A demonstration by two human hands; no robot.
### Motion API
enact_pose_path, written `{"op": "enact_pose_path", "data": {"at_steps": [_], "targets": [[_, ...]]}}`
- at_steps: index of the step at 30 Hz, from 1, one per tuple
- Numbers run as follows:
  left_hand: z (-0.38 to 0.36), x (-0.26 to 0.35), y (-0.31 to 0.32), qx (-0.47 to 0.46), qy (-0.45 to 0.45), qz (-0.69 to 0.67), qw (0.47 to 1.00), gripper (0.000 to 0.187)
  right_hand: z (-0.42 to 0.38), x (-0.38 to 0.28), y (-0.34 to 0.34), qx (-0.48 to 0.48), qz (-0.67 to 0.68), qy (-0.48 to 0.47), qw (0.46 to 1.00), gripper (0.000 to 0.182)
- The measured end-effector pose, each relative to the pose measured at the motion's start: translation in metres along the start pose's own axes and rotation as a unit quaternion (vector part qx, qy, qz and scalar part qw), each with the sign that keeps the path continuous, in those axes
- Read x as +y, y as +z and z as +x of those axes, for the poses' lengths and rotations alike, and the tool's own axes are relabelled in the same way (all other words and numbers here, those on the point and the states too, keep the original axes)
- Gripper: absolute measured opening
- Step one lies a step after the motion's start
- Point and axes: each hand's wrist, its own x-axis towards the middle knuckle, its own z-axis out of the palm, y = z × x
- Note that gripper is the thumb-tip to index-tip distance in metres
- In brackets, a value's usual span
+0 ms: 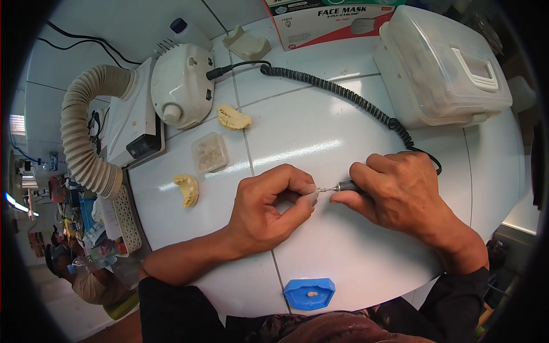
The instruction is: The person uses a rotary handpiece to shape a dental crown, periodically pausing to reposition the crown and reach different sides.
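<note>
In the middle of the head view, my left hand (273, 204) pinches thumb and forefinger together at the tip of a bur. Whatever lies between those fingertips is too small and covered to make out. My right hand (394, 186) is wrapped round a dental handpiece (347, 186), its metal shank and bur pointing left to the left fingertips. A coiled black cord (343, 94) runs from the handpiece to a white control unit (182, 86). Close to my body lies a blue tray (294, 294) with a small tooth-coloured piece (312, 294) in it.
Two yellowish plaster models (233, 118) (186, 190) and a small clear box (210, 152) lie left of my hands. A ribbed hose (74, 131) curves at far left. A lidded plastic case (440, 74) and a face mask box (331, 23) stand behind. Another person (97, 280) sits at lower left.
</note>
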Motion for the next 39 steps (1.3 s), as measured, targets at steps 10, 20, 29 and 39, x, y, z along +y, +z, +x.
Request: {"op": "enact_pose_path", "data": {"at_steps": [10, 20, 29, 39], "targets": [[0.001, 0.009, -0.005, -0.052, -0.037, 0.013, 0.998, 0.013, -0.002, -0.002, 0.002, 0.011, 0.003, 0.003, 1.000, 0.054], [0.002, 0.002, -0.005, -0.054, -0.001, -0.070, 0.996, 0.010, 0.000, 0.003, 0.002, 0.006, 0.033, 0.024, 0.999, 0.056], [0.002, 0.005, -0.001, -0.024, -0.007, -0.056, 0.998, 0.007, 0.000, 0.001, 0.003, 0.019, 0.023, 0.009, 0.999, 0.056], [0.000, 0.003, -0.001, -0.023, 0.005, -0.010, 1.000, 0.008, 0.000, 0.000, -0.001, -0.002, 0.007, 0.005, 1.000, 0.056]]}}
